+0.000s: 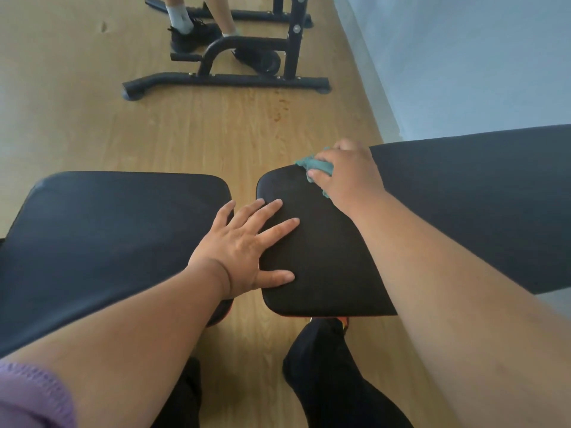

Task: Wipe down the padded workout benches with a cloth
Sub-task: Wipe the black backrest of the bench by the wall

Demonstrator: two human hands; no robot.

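Note:
A black padded seat pad (321, 257) sits in the middle, with a longer black back pad (482, 205) running off to the right. A second black padded bench (102, 239) lies on the left. My left hand (244, 251) rests flat on the seat pad's left edge, fingers spread and straight. My right hand (346, 168) grips a bunched teal cloth (316, 166) and presses it on the seat pad's far right corner.
Wooden floor (197, 134) stretches ahead. A black metal equipment frame (228, 78) stands on it at the back, with another person's legs and black shoes (188, 35) inside it. A pale wall (463, 57) runs along the right. My dark-trousered legs (333, 378) are below the pad.

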